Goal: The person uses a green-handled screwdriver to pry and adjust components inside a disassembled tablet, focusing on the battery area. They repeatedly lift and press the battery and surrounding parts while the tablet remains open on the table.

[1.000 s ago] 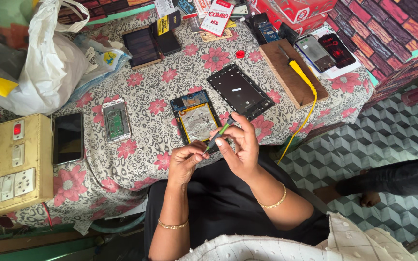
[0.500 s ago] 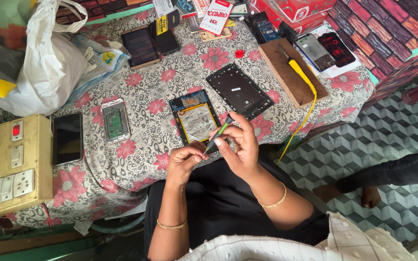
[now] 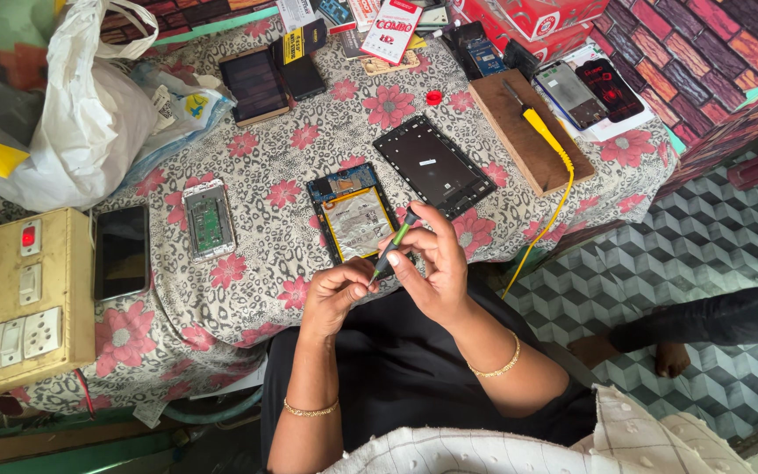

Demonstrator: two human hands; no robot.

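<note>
Since the earlier frames very little has shifted: both hands stay at the near edge of the counter, and the green-handled screwdriver has only tilted a touch between the fingers.

Going left to right, a yellowed switchboard sits at the counter's left edge, a dark phone just beside it, then a small opened phone with its insides showing. The left hand pinches the lower end of the screwdriver with thumb and fingertips, a narrow grip closed on the tool. The opened tablet body lies just beyond the hands, near the middle of the near edge. The right hand curls around the tool's upper part, its grip also closed on it. A black frame lies farther right, a soldering iron on a wooden board near the right edge.

The step in hand looks like readying the tool's tip rather than driving a screw. The next move calls for bringing the tip down squarely onto the tablet body.

The screwdriver's long axis runs diagonally, from the person up toward the far right corner; which end carries the bit I cannot tell.
</note>
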